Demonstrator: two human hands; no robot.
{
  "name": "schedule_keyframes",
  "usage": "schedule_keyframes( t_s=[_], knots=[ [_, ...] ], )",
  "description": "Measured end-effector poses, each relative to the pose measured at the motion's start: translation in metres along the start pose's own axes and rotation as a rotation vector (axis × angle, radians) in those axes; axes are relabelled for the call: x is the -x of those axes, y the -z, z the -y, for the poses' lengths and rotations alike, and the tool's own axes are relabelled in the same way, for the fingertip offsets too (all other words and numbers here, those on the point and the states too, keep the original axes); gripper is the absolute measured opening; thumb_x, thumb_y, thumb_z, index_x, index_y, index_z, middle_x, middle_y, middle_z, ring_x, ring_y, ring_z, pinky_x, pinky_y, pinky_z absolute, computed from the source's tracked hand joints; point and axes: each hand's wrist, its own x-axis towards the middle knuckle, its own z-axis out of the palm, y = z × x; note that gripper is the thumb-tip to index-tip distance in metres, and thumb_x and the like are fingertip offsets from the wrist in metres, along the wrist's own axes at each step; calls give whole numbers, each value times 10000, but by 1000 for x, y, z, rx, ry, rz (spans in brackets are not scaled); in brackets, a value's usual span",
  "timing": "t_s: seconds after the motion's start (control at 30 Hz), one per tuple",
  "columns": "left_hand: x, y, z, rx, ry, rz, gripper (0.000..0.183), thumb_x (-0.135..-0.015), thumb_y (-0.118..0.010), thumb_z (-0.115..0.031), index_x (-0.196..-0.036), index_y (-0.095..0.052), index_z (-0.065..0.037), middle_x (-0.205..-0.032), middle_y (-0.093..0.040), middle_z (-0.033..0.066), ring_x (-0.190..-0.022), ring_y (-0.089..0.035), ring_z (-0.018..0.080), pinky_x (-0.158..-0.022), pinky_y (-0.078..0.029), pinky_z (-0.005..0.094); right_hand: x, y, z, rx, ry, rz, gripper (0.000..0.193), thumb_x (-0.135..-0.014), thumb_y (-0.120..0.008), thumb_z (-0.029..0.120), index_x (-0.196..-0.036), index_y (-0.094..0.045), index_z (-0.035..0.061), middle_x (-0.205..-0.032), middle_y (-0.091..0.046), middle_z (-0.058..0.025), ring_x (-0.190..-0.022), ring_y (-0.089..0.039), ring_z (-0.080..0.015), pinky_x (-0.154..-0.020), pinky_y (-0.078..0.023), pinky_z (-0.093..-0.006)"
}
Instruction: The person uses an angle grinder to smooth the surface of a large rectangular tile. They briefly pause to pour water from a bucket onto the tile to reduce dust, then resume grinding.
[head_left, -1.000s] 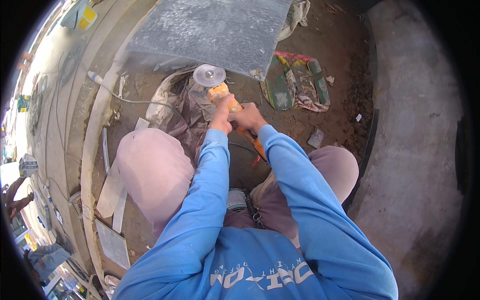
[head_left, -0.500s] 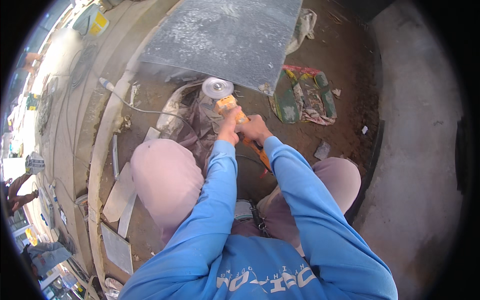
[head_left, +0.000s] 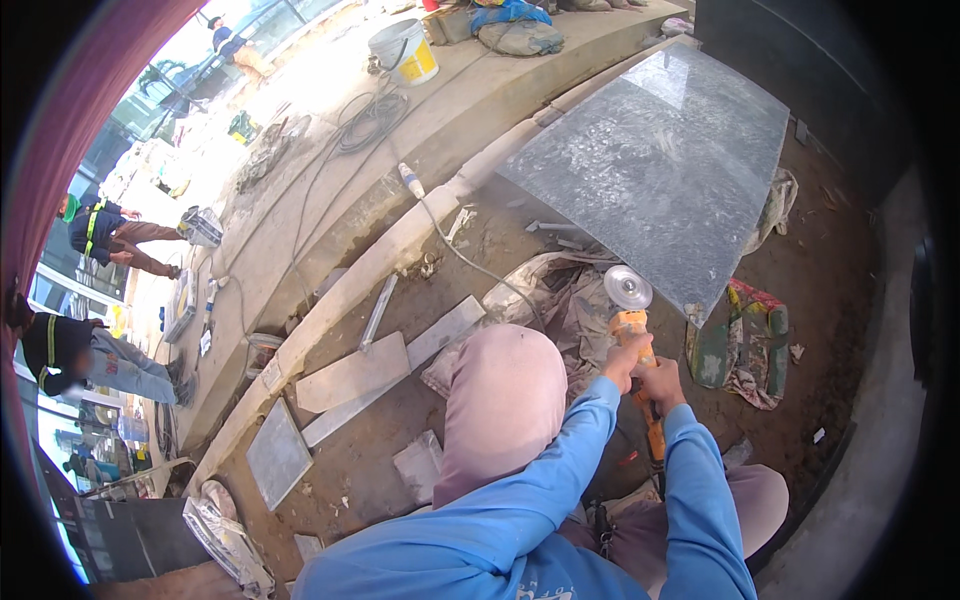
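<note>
Both my hands are wrapped around an orange angle grinder (head_left: 629, 322). My left hand (head_left: 622, 363) grips its front body just behind the head, while my right hand (head_left: 660, 385) closes on the handle farther back. At the front of the tool, a pale round disc (head_left: 628, 288) faces up beside the near edge of a large grey stone slab (head_left: 655, 165). Whether the disc touches the slab, I cannot tell. Below the disc lies crumpled, dirty sheeting (head_left: 580, 302).
A green and red sack (head_left: 738, 350) lies right of the grinder. Stone offcuts (head_left: 355, 372) rest on the dirt at left. A cable with a connector (head_left: 411, 180) crosses the concrete kerb. A bucket (head_left: 404, 52) stands beyond. Two people, one in a vest (head_left: 92, 228), stand far left.
The view has swung left, so the slab, grinder and hands sit farther right in the picture. More of the kerb, offcuts and people shows. Both hands keep their hold on the grinder.
</note>
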Motion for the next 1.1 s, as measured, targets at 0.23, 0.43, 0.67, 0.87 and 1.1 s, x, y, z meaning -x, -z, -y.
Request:
schedule_keyframes(
  t_s=[0.23, 0.43, 0.67, 0.87, 1.1],
  knots=[
    [-3, 0, 9, -5, -1, 29, 553, -762, -823, -333, -1159, -616, -10, -1001, -666, 115, -813, -671, 234, -664, -518, 397, -3, 7, -14, -7, 17, -12, 293, -695, -788, 149, -856, -673, -68, -762, -685, -124, -616, -642, -175, -556, -504, -328],
    [-2, -1, 13, -24, 48, 23, 546, -764, -824, -330, -1155, -616, -12, -987, -663, 115, -812, -671, 245, -662, -522, 408, 6, 9, -10, -12, 1, -12, 304, -692, -784, 149, -863, -677, -79, -754, -687, -123, -616, -652, -178, -550, -510, -327],
    [-10, 4, 12, -6, 43, 5, 559, -755, -827, -340, -1169, -612, -32, -1002, -657, 111, -811, -661, 252, -655, -519, 408, 10, 2, -2, -9, -8, -4, 269, -708, -763, 127, -874, -672, -65, -760, -674, -101, -618, -624, -165, -552, -485, -316],
    [-10, -1, 11, -47, 44, -1, 568, -753, -833, -331, -1171, -605, -22, -991, -658, 112, -798, -668, 247, -658, -530, 414, -4, 5, -14, -14, -1, -18, 320, -681, -797, 152, -880, -687, -73, -782, -692, -118, -628, -652, -176, -552, -508, -328],
    [-20, 4, 14, -13, 6, 22, 583, -743, -839, -335, -1140, -612, 26, -996, -661, 125, -811, -672, 237, -661, -528, 385, -12, 4, -15, -22, -9, -12, 336, -672, -810, 164, -871, -689, -78, -799, -698, -126, -635, -658, -175, -558, -519, -328]
  ],
)
